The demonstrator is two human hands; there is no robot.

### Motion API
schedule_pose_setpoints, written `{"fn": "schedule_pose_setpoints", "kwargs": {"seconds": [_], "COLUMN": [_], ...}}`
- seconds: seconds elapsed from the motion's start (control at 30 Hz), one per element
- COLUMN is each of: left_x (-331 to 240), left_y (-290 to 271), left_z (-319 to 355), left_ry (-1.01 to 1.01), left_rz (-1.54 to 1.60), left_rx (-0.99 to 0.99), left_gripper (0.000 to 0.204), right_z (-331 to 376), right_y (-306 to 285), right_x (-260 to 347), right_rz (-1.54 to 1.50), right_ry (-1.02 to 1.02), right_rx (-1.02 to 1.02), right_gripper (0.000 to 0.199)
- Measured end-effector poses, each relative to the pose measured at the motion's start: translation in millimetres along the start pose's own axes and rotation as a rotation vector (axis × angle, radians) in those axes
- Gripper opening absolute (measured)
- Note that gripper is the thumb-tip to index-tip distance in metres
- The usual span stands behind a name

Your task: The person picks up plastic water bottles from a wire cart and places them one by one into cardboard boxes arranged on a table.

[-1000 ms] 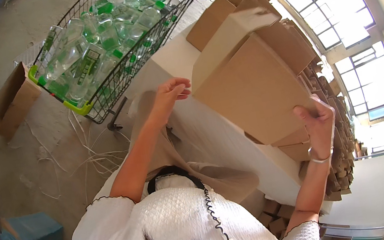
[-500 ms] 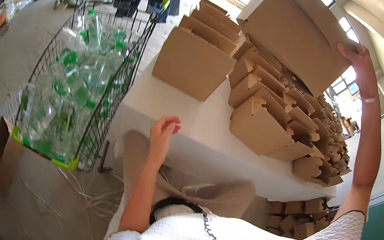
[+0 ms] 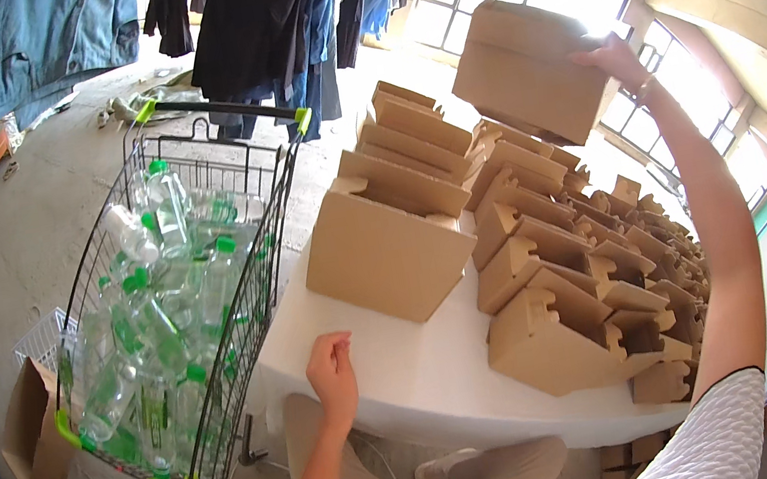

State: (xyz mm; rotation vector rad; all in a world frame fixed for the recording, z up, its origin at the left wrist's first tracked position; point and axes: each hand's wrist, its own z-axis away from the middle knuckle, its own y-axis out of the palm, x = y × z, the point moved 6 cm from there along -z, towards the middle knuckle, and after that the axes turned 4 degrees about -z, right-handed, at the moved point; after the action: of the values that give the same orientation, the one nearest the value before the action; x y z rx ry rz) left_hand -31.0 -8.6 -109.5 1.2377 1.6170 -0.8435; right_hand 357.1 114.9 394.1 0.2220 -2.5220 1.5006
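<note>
High at the right, my right hand grips the edge of a brown cardboard box. That box is in the air above rows of folded cardboard boxes with notched flaps on a white table. My left hand is at the table's near left side, its fingers curled together with nothing seen in them. Beyond it, larger open cardboard boxes stand pressed in a row.
To the left stands a wire shopping cart with green corners, heaped with clear green-capped bottles. A loose cardboard box lies beside it. Dark clothes hang on a rack behind. More boxes sit under the table.
My right hand has carried the box left and farther away, and the box has turned. My left hand has lowered, its fingers more curled. The view has tilted up.
</note>
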Motion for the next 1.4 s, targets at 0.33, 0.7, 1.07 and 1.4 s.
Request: {"fn": "schedule_pose_setpoints", "kwargs": {"seconds": [0.33, 0.7, 1.07, 1.4], "left_x": [-17, -16, -30, -27], "left_y": [7, 10, 8, -12], "left_z": [7, 6, 1, -17], "left_ry": [0.046, 0.052, 0.092, 0.090], "left_rz": [-0.332, -0.413, -0.464, -0.098], "left_rx": [0.013, 0.125, 0.025, -0.216], "left_gripper": [0.017, 0.028, 0.023, 0.014], "right_z": [-144, -196, -184, -189], "right_y": [139, 195, 234, 229], "right_x": [-94, -130, -120, -165], "right_rz": [-0.092, -0.181, -0.291, -0.323], "right_ry": [-0.137, -0.082, -0.033, -0.068], "right_rx": [0.170, 0.186, 0.242, 0.218], "right_gripper": [0.031, 0.040, 0.043, 0.051]}}
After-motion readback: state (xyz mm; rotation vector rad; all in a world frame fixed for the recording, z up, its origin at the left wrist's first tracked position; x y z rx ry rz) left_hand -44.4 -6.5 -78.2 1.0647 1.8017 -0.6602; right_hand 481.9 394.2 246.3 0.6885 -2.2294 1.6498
